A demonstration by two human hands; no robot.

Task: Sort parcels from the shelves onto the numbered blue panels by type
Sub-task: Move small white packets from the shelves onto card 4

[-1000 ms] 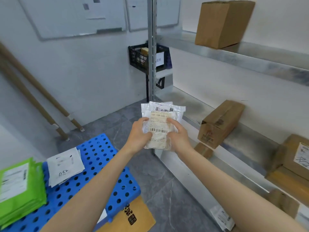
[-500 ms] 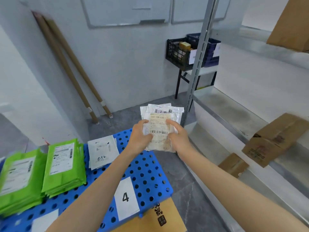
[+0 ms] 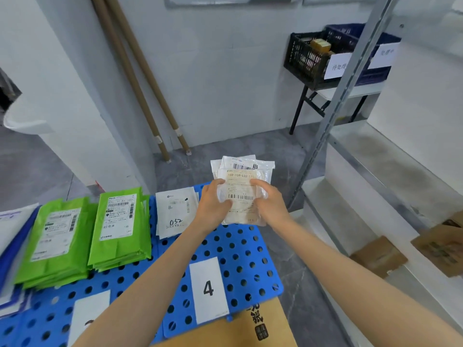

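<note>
Since the earlier frames the stack of clear parcels (image 3: pixel 242 194) has moved from beside the shelf post (image 3: pixel 333 116) to above the far edge of blue panel 4 (image 3: pixel 241 267). Left hand (image 3: pixel 213 202) and right hand (image 3: pixel 270 205) each clasp one side, thumbs on the top label. Bare panel lies nearer than the grip; a white parcel (image 3: pixel 175 214) lies just left. Pouches are translucent and barcoded; the rear ones are mostly hidden.

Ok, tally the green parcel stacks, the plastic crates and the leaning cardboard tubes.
Green parcel stacks: 2
Plastic crates: 2, one black and one blue
Cardboard tubes: 2
Total: 6
</note>
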